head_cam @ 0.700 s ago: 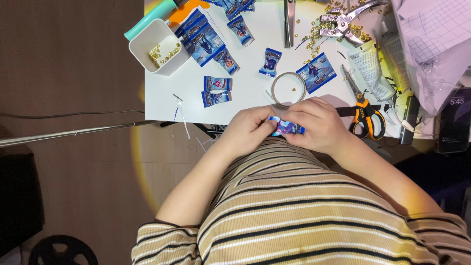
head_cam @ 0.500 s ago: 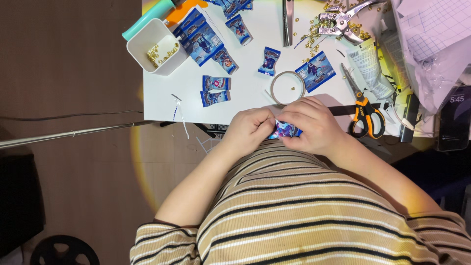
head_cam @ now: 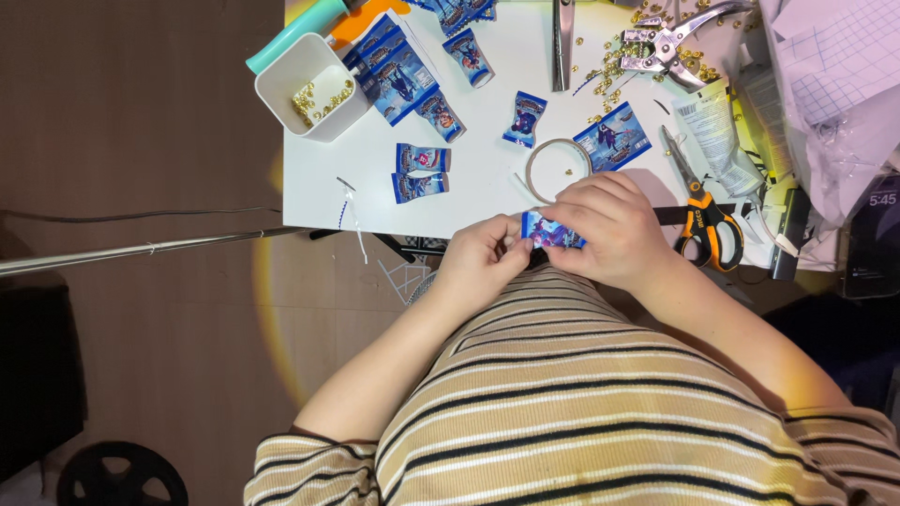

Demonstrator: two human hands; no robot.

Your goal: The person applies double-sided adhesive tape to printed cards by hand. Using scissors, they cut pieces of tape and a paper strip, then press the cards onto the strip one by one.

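Small blue printed foil packet (head_cam: 551, 230) sits pinched between both hands at the white table's (head_cam: 487, 192) near edge; left hand (head_cam: 483, 258) grips one end, right hand (head_cam: 605, 225) clasps the other, steadying it close; orange-handled scissors (head_cam: 703, 220) lie beside.

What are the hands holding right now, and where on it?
A small blue packet, pinched between both hands: the left hand at its left end, the right hand over its right side.
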